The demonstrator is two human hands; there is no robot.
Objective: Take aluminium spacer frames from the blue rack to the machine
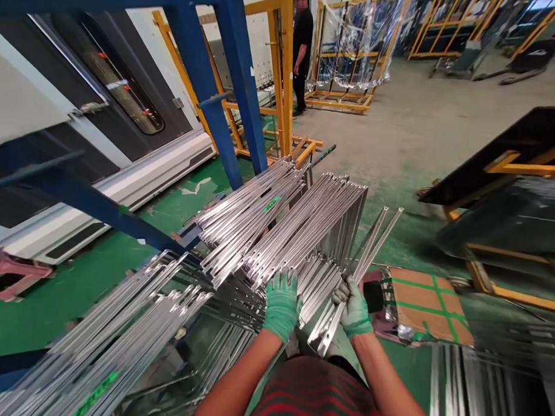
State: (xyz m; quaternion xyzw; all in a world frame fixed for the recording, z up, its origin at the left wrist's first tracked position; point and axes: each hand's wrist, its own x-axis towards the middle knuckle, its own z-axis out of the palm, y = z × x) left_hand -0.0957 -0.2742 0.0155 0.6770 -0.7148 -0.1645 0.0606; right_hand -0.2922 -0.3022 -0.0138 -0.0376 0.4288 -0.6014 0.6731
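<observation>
Both my hands wear green gloves. My left hand (282,302) lies with fingers stretched flat on the near end of a stack of silver aluminium frames (304,230) leaning on a blue rack. My right hand (353,308) is closed around a thin bundle of silver frame bars (371,247) that sticks out to the right of the stack. More bundles of the same frames (118,330) lie lower left, some with green tape.
A blue steel rack post (239,79) rises at upper left beside a white machine (93,135). Yellow racks (282,68) stand behind, with a person in black (302,48) among them. A cardboard-topped cart (422,304) and dark glass sheets on a yellow trolley (509,198) sit to the right.
</observation>
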